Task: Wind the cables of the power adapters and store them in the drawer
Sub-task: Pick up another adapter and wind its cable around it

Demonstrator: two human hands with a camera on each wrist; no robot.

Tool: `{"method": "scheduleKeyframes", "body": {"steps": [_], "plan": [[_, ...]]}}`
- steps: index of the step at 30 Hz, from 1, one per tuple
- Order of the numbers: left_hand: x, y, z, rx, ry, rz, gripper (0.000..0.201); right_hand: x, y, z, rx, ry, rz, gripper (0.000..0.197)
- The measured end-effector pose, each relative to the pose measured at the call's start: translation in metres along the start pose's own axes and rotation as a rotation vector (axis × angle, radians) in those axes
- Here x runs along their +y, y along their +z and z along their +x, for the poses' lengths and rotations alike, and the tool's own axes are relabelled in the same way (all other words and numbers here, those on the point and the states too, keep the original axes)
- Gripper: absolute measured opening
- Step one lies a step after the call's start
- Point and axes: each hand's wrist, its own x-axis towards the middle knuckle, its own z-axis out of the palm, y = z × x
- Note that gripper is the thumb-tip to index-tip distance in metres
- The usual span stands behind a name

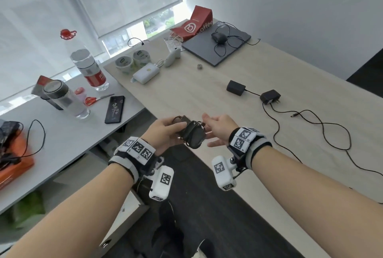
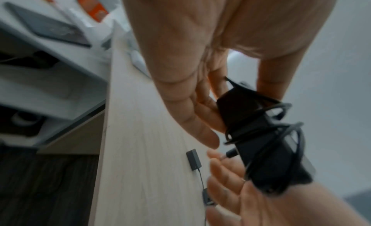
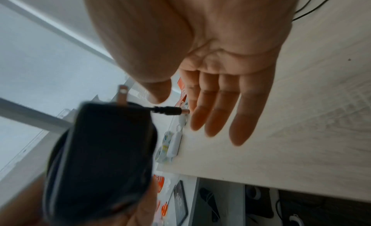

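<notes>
On the grey side desk [image 1: 68, 139] at the left sit an orange cardboard box [image 1: 12, 170], two clear water bottles, one wide with a black lid [image 1: 62, 98] and one tall with a red cap [image 1: 87, 62], red-handled scissors [image 1: 93, 100] and a black phone [image 1: 114, 109]. On the pale wood-grain desk [image 1: 207, 91] farther right stand two paper cups [image 1: 124, 63], a white power bank [image 1: 146, 73], a white handheld controller [image 1: 172, 57], a red paper coffee bag [image 1: 194, 24] and one closed dark laptop [image 1: 215, 47] with a black wired mouse [image 1: 219, 37] on top.

The left hand [image 1: 165, 133] grips a black power adapter wound with its own thin black cable [image 1: 192, 135], held in the air over the desk's near edge; fingers and thumb curl round the block. The cable's barrel plug [image 3: 170, 110] sticks out toward the right hand [image 1: 217, 131], whose grip is empty, fingers [image 3: 218, 112] straight and spread just beside the bundle, not clamped on it.

Two more black power adapters lie on the wood desk to the right, a boxy one [image 1: 235, 88] and one with bare prongs [image 1: 270, 97], well apart from the hands. Their loose black cables [image 1: 323, 133] sprawl in loops across the right side. That makes three adapters in view: one wound and two unwound.
</notes>
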Motion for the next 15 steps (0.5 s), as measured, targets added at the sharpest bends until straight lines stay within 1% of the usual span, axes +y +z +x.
{"method": "scheduleKeyframes", "body": {"steps": [2,5,7,9,12,15], "plan": [[-0.004,-0.011,-0.003,0.074,-0.022,-0.108,0.014,-0.002,0.009,-0.003,-0.037,0.015,-0.014,0.054],[-0.012,-0.035,-0.010,0.199,-0.024,-0.180,0.017,-0.009,0.030,-0.005,-0.122,0.026,-0.003,0.059],[-0.019,-0.050,-0.015,0.268,-0.016,-0.214,0.020,-0.013,0.048,-0.005,-0.196,0.028,-0.002,0.058],[-0.025,-0.065,-0.020,0.313,-0.008,-0.253,0.022,-0.014,0.071,-0.001,-0.228,0.001,-0.003,0.053],[-0.034,-0.094,-0.031,0.403,-0.003,-0.331,0.020,-0.013,0.112,0.004,-0.188,-0.105,-0.013,0.039],[-0.041,-0.127,-0.042,0.477,0.016,-0.408,0.031,-0.011,0.154,0.007,-0.169,-0.249,-0.094,0.019]]}}
